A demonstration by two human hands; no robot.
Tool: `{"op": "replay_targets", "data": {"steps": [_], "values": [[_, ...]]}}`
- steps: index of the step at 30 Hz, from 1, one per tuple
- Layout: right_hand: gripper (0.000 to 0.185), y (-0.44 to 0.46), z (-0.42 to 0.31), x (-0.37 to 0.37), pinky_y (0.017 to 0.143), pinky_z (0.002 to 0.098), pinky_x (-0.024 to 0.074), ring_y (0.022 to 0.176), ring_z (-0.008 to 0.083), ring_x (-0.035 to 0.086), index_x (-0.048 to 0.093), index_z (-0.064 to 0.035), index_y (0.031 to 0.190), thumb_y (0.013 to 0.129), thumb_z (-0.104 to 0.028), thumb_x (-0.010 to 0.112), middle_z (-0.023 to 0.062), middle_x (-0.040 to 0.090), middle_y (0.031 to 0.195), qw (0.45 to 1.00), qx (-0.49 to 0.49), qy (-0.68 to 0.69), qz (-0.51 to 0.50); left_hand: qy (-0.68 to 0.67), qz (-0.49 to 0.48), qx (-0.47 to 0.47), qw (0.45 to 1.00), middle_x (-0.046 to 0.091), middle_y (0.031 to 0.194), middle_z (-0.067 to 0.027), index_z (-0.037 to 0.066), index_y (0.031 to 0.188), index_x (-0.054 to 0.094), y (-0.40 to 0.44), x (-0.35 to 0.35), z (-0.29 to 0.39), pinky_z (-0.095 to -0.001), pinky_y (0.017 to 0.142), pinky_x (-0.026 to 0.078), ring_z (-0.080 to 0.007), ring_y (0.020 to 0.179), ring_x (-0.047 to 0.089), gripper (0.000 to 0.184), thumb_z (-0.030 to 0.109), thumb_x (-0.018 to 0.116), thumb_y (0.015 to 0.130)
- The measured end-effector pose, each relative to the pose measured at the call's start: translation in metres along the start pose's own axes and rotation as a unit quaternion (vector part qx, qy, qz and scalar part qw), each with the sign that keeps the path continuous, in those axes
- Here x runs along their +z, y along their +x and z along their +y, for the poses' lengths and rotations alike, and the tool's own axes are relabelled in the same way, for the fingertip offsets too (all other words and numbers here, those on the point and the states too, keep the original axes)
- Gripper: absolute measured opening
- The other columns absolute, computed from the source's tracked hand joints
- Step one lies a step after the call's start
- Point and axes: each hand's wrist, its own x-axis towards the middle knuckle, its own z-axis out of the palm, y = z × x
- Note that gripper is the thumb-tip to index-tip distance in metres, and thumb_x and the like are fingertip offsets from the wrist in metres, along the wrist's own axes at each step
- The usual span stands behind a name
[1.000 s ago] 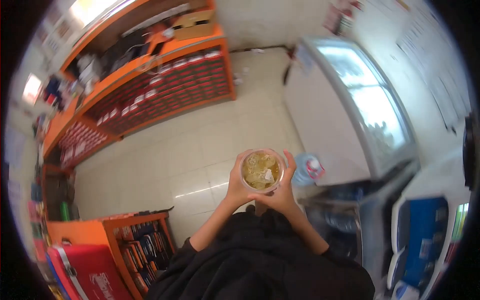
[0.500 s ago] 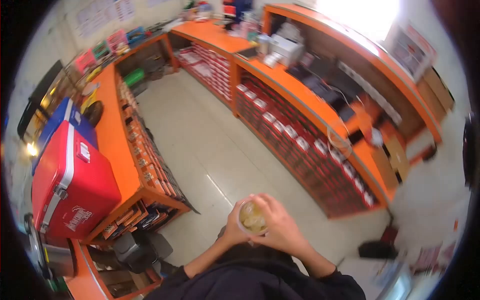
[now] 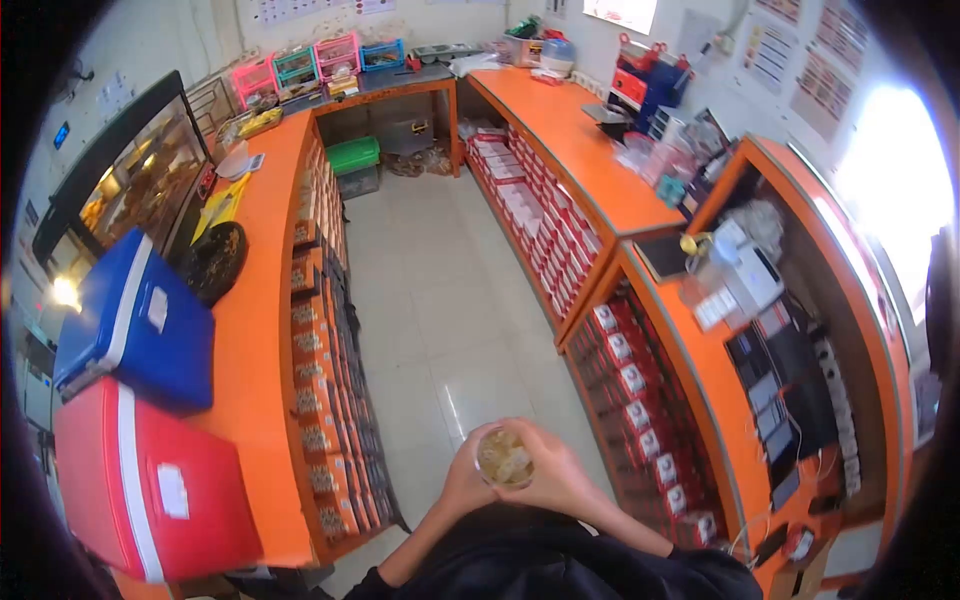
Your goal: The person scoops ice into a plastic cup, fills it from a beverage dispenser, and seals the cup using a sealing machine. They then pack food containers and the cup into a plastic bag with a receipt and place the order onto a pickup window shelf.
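Observation:
A clear cup [image 3: 505, 456] of pale yellowish drink with ice cubes is in front of my body, seen from above. My left hand [image 3: 468, 478] is closed round its left side. On the other side my right hand [image 3: 556, 468] wraps the cup, its fingers partly hidden behind the cup. The fingertips of both hands come close together at the far side of the rim. No lid shows on the cup.
Orange counters flank a tiled aisle [image 3: 420, 310]. Stacked boxes [image 3: 325, 430] fill the left shelves, and red-and-white boxes [image 3: 545, 215] the right. A red cooler [image 3: 190, 500] and a blue cooler [image 3: 150, 325] stand on the left counter. A green-lidded bin [image 3: 353, 155] sits at the far end.
My view has turned and moved forward, with the aisle straighter ahead and the coolers lower in view. My right fingers have shifted from across the cup's top to its side.

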Motion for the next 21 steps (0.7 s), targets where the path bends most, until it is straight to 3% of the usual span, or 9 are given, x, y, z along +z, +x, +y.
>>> {"op": "replay_targets", "data": {"steps": [4,6,8,11,12,14,16,20,21], "values": [[0.077,0.121,0.089,-0.045,0.088,0.0355,0.0444,0.102,0.0322,0.056,0.043,-0.0044,0.121,0.055,-0.023,0.079,0.0196,0.055,0.11,0.994,0.096,0.025,0.049,0.082,-0.039,0.096,0.991,0.047,0.123,-0.0158,0.003,0.124,0.039,0.17,-0.023,-0.004,-0.0372,0.098,0.035,-0.0299,0.113,0.047,0.08,0.025,0.08,0.058],[0.077,0.186,0.135,-0.07,0.087,0.0341,0.0447,0.1,0.0317,0.057,0.043,-0.0035,0.12,0.055,-0.022,0.079,0.02,0.056,0.108,0.984,0.145,0.035,0.095,0.221,-0.101,0.143,0.959,0.045,0.125,-0.0181,0.003,0.125,0.038,0.257,-0.037,-0.014,-0.0404,0.099,0.034,-0.0353,0.115,0.043,0.079,0.025,0.078,0.061],[0.076,0.253,0.182,-0.105,0.084,0.0337,0.046,0.096,0.0303,0.059,0.044,-0.0026,0.119,0.053,-0.02,0.078,0.0199,0.058,0.105,0.969,0.188,0.025,0.159,0.249,-0.163,0.159,0.941,0.045,0.125,-0.0176,0.004,0.125,0.039,0.335,-0.064,-0.044,-0.0406,0.098,0.035,-0.0348,0.115,0.044,0.074,0.024,0.075,0.065],[0.079,0.356,0.264,-0.167,0.082,0.0393,0.0461,0.094,0.0343,0.058,0.042,-0.0044,0.122,0.057,-0.031,0.077,0.0218,0.059,0.101,0.954,0.198,-0.04,0.223,0.364,-0.163,0.101,0.911,0.045,0.125,-0.0178,0.004,0.122,0.042,0.448,-0.116,-0.1,-0.0398,0.098,0.035,-0.0343,0.117,0.041,0.063,0.02,0.071,0.069],[0.076,0.392,0.302,-0.189,0.078,0.0345,0.0477,0.091,0.0293,0.061,0.044,-0.0031,0.119,0.051,-0.018,0.076,0.0194,0.06,0.098,0.942,0.124,-0.095,0.296,0.386,-0.144,0.089,0.907,0.047,0.122,-0.017,0.004,0.12,0.044,0.474,-0.133,-0.118,-0.0404,0.095,0.038,-0.0342,0.114,0.044,0.059,0.022,0.07,0.07],[0.077,0.466,0.343,-0.251,0.074,0.035,0.0484,0.087,0.0309,0.062,0.043,-0.0043,0.119,0.051,-0.02,0.076,0.0182,0.06,0.095,0.929,0.19,-0.047,0.313,0.43,-0.122,0.006,0.895,0.049,0.12,-0.0173,0.003,0.119,0.045,0.522,-0.17,-0.149,-0.0409,0.093,0.039,-0.0347,0.112,0.046,0.056,0.022,0.069,0.071],[0.076,0.537,0.378,-0.31,0.076,0.0413,0.0473,0.091,0.0351,0.06,0.042,-0.0063,0.118,0.056,-0.034,0.076,0.0204,0.06,0.098,0.907,0.218,-0.062,0.355,0.447,-0.107,-0.065,0.886,0.05,0.116,-0.0186,0.002,0.119,0.045,0.565,-0.198,-0.151,-0.0411,0.093,0.039,-0.0353,0.109,0.047,0.057,0.023,0.069,0.072],[0.076,0.658,0.482,-0.425,0.065,0.0428,0.0481,0.078,0.0378,0.062,0.037,-0.0074,0.116,0.057,-0.037,0.075,0.0192,0.062,0.083,0.854,0.186,-0.211,0.438,0.413,-0.088,-0.084,0.902,0.051,0.115,-0.0193,0.001,0.117,0.046,0.653,-0.237,-0.167,-0.04,0.091,0.041,-0.0349,0.107,0.049,0.055,0.022,0.07,0.072],[0.074,0.686,0.493,-0.45,0.067,0.0399,0.0484,0.079,0.0346,0.062,0.038,-0.0055,0.114,0.057,-0.032,0.075,0.0189,0.062,0.085,0.846,0.204,-0.197,0.452,0.374,-0.072,-0.122,0.917,0.052,0.114,-0.0191,0.0,0.116,0.048,0.679,-0.243,-0.17,-0.0392,0.089,0.042,-0.0343,0.105,0.051,0.052,0.019,0.069,0.072]]}}
